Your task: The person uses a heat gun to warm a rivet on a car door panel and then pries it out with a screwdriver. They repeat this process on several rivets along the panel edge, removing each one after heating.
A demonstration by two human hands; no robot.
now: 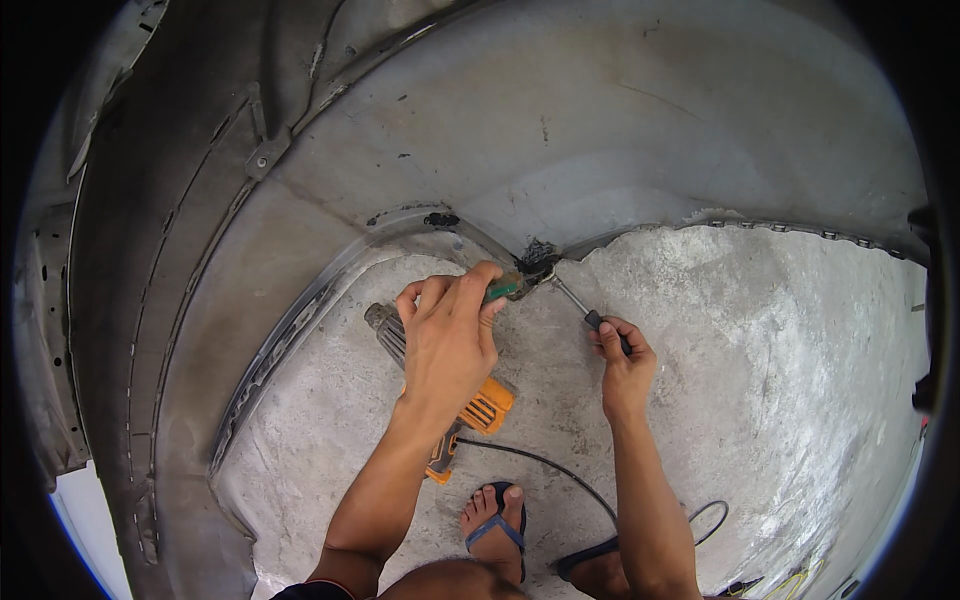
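Note:
My left hand (445,335) is closed round a short tool with a green handle (503,287). Its working end meets a dark, torn-looking patch (538,256) at the lower edge of a large grey metal panel (620,120). In my right hand (627,370) is a tool with a black handle (608,331) and a thin metal shaft (572,295). The shaft points up and left, its tip at the same dark patch, close to the green-handled tool. How the two tips touch the edge is too small to make out.
An orange-and-black corded power tool (488,405), shaped like a heat gun, lies on the concrete floor (760,370), partly behind my left arm. Its black cable (545,460) curves toward my right forearm. My sandalled foot (497,525) stands below. Curved metal seams (265,160) run at left.

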